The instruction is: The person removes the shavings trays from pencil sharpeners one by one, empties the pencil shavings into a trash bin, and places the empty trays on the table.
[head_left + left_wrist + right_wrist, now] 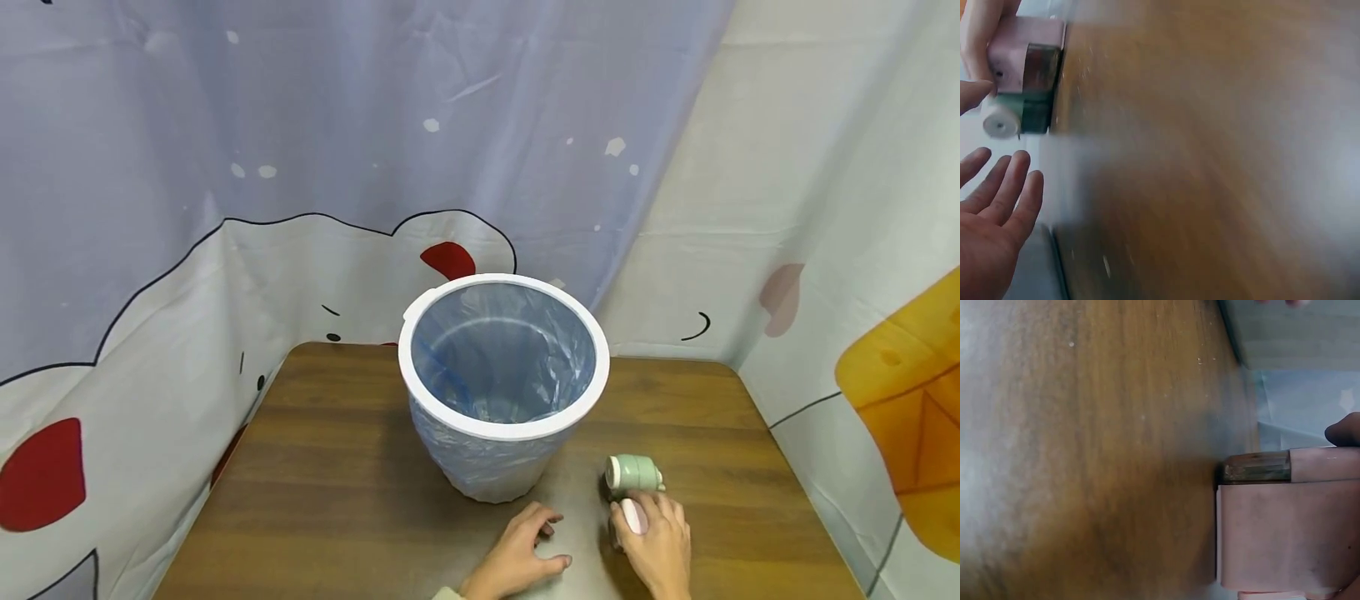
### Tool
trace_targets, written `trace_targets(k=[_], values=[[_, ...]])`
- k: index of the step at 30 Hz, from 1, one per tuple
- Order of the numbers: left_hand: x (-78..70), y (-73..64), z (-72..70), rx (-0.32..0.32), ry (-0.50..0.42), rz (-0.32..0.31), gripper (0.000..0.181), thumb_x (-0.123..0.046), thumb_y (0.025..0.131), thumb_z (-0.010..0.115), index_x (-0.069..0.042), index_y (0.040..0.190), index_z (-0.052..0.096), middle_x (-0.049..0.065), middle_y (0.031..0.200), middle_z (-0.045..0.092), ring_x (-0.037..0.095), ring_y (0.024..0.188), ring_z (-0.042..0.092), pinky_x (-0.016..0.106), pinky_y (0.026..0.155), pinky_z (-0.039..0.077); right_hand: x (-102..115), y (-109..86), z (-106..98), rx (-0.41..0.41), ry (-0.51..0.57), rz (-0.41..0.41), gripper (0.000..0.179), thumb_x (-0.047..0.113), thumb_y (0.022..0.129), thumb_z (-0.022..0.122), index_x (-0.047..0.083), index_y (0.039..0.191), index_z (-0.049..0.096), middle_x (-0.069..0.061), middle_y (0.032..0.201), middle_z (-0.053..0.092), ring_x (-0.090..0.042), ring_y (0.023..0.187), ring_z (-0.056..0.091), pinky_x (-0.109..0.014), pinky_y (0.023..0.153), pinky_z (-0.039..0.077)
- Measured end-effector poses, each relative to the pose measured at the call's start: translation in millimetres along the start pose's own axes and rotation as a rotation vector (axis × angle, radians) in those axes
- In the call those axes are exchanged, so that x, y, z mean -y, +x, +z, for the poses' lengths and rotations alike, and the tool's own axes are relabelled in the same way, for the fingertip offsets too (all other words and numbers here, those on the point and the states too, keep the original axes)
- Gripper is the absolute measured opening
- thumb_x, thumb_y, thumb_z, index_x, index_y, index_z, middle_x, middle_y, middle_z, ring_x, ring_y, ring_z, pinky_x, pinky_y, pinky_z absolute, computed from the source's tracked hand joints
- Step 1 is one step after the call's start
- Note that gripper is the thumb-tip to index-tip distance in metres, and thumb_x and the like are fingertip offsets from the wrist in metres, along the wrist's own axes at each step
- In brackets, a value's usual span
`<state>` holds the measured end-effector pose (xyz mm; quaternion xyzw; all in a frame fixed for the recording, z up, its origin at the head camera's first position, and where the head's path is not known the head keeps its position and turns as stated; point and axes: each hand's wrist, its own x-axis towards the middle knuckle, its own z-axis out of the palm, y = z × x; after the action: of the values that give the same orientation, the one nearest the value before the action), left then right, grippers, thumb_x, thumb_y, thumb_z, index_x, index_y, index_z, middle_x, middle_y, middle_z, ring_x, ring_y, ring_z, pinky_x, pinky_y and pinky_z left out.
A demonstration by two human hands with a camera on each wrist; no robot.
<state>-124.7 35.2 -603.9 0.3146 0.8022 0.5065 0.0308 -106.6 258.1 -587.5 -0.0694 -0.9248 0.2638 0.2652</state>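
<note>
Box (1288,534) (pink): gripped between thumb and fingers of right hand (663,546) | left hand (517,557): fingers parted, holding nothing | green object (636,473): just beyond right fingertips; knuckle bump could shove it

Nothing legible in 3 views — no text, labels, brands, numbers or signs.

the head view is fairly bright and evenly lit, the bin (504,431) sharp; a greyish sheen lies on the table (300,500) in front, soft shadow to the bin's left; both wrist views are hazier, the table smeared by blur, with pale glare near the left wrist's right edge and the right wrist's left; the pink box (1288,537) reads clearer.
</note>
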Motion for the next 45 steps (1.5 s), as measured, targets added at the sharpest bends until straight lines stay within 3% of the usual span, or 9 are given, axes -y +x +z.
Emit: trace_targets(k=[8, 18, 26, 30, 34, 39, 45], values=[[-7.5, 18.3, 25.7, 0.059, 0.076, 0.050, 0.046, -0.024, 0.077, 0.072, -0.005, 0.116, 0.055, 0.002, 0.100, 0.056, 0.008, 0.089, 0.056, 0.013, 0.074, 0.046, -6, -3.3, 5, -0.030, 0.020, -0.016, 0.025, 0.028, 0.069, 0.074, 0.014, 0.089, 0.069, -0.004, 0.091, 0.061, -0.028, 0.093, 0.049, -0.045, 0.079, 0.036], [-14.4, 30.0, 49.7, 0.085, 0.182, -0.030, 0.072, -0.041, 0.072, 0.075, -0.008, 0.130, 0.045, -0.002, 0.109, 0.053, 0.005, 0.096, 0.051, 0.017, 0.078, 0.045, -8, -1.0, 9, -0.054, 0.002, -0.042, 0.023, 0.029, 0.068, 0.074, 0.015, 0.086, 0.068, -0.003, 0.091, 0.063, -0.028, 0.093, 0.050, -0.046, 0.081, 0.037], [-21.2, 39.6, 67.0, -0.013, 0.227, -0.043, 0.074, -0.038, 0.068, 0.079, -0.010, 0.129, 0.047, -0.006, 0.116, 0.052, 0.006, 0.105, 0.051, 0.021, 0.088, 0.044, -6, 0.8, 11, -0.063, -0.012, -0.034, 0.024, 0.034, 0.070, 0.074, 0.015, 0.084, 0.068, -0.003, 0.090, 0.064, -0.027, 0.091, 0.052, -0.046, 0.079, 0.039], [-21.0, 42.4, 75.5, -0.045, 0.183, -0.089, 0.073, -0.035, 0.066, 0.081, -0.011, 0.126, 0.048, -0.005, 0.115, 0.053, 0.007, 0.104, 0.052, 0.022, 0.088, 0.045, -5, 0.5, 11, -0.067, -0.008, -0.033, 0.024, 0.033, 0.070, 0.073, 0.014, 0.085, 0.069, -0.004, 0.091, 0.064, -0.028, 0.091, 0.053, -0.047, 0.077, 0.042], [-18.5, 45.1, 82.1, -0.073, 0.159, -0.127, 0.071, -0.039, 0.066, 0.080, -0.015, 0.124, 0.049, -0.005, 0.116, 0.055, 0.009, 0.104, 0.054, 0.024, 0.085, 0.047, -7, -0.4, 9, -0.080, -0.003, -0.030, 0.024, 0.031, 0.069, 0.073, 0.014, 0.085, 0.068, -0.005, 0.092, 0.064, -0.028, 0.091, 0.053, -0.048, 0.075, 0.043], [-13.6, 47.3, 89.1, -0.092, 0.260, -0.125, 0.070, -0.045, 0.063, 0.080, -0.021, 0.121, 0.052, -0.007, 0.114, 0.058, 0.008, 0.101, 0.056, 0.023, 0.079, 0.048, -8, -1.5, 9, -0.086, 0.001, -0.028, 0.024, 0.031, 0.068, 0.074, 0.015, 0.085, 0.068, -0.004, 0.092, 0.065, -0.027, 0.090, 0.053, -0.048, 0.074, 0.043], [-8.4, 50.1, 92.4, -0.131, 0.317, -0.111, 0.066, -0.044, 0.060, 0.081, -0.025, 0.117, 0.053, -0.012, 0.105, 0.061, 0.004, 0.089, 0.055, 0.018, 0.066, 0.046, -8, -1.6, 10, -0.099, 0.000, -0.034, 0.024, 0.031, 0.067, 0.074, 0.015, 0.084, 0.068, -0.004, 0.090, 0.064, -0.027, 0.089, 0.054, -0.048, 0.072, 0.044]])
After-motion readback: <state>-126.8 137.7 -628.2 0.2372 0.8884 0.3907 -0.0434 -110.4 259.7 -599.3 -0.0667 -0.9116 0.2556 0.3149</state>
